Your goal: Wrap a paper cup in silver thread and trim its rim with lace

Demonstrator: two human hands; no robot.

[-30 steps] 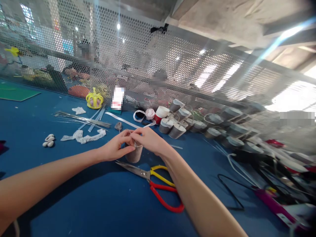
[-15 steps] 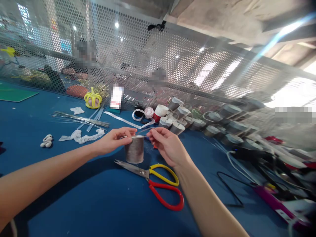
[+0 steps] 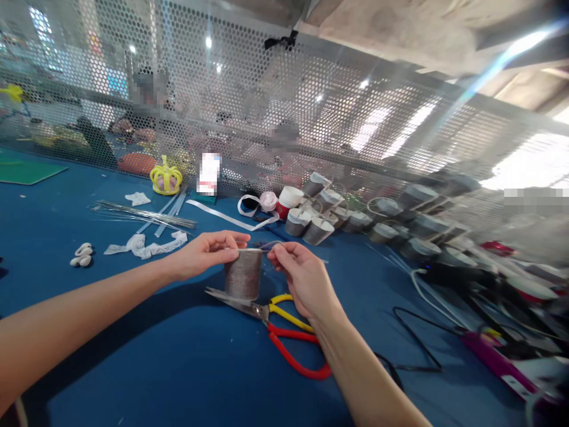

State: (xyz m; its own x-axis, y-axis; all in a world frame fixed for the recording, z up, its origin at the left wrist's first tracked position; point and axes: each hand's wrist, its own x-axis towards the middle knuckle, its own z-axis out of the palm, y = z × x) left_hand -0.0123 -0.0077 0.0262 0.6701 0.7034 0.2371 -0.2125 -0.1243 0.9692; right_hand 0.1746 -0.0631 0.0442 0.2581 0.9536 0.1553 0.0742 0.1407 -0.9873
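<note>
My left hand (image 3: 208,254) pinches the upper rim of a small grey-brown cup (image 3: 242,276) between thumb and fingers. The cup is upright, just behind the blades of the scissors (image 3: 259,311), which have one yellow and one red handle. To the right of the rim, my right hand (image 3: 304,276) has its thumb and fingers closed on a thin, pale wire-like strand (image 3: 271,245). That strand runs toward the cup's top edge; whether it is attached there cannot be made out. Part of the scissors' handles is behind my right wrist.
Thin metal wires (image 3: 146,214), white fabric scraps (image 3: 141,244) and a yellow crown-shaped piece (image 3: 166,179) lie at left. Several similar cups (image 3: 319,230) are piled at the back right. A purple power strip (image 3: 493,359) with cables lies at right. A perforated metal screen (image 3: 249,107) closes the back.
My right hand has shifted slightly down, covering more of the yellow scissor handle. The cup has turned or tilted a little, its top opening showing less. My left hand keeps its grip.
</note>
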